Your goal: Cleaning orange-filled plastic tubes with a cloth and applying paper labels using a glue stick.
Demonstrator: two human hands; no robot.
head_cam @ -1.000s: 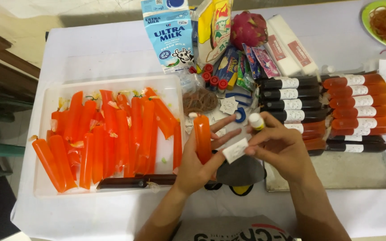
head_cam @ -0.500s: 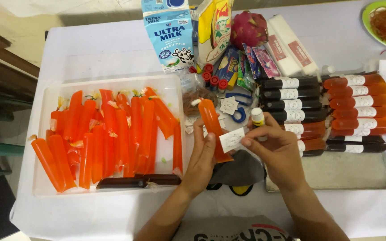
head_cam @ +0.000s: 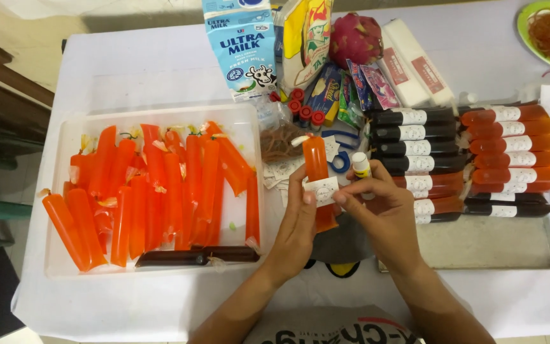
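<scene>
Orange ice pop: one long tube of orange ice (head_cam: 316,167) stands nearly upright above the table's middle, between the white tub and the metal tray, with both hands on it.
Left hand: the left hand (head_cam: 297,223) grips the tube's lower half, fingers curled round it from the left, thumb pressed on a small white label (head_cam: 321,190).
Right hand: the right hand (head_cam: 386,213) pinches the label's right edge with its fingertips; a small glue stick (head_cam: 361,165) with a white cap is tucked upright in the same hand.
Label: it lies across the tube's middle, touching it.
White tub: a shallow plastic tub (head_cam: 65,143) to the left holds many orange ice tubes and one dark one along its front edge.
Metal tray: the tray (head_cam: 491,245) to the right carries rows of labelled dark and orange tubes.
Back of table: a milk carton (head_cam: 240,48), a dragon fruit (head_cam: 354,38) and snack packets stand together.
Near the tube: blue scissors (head_cam: 342,159) and loose labels lie just behind it.
</scene>
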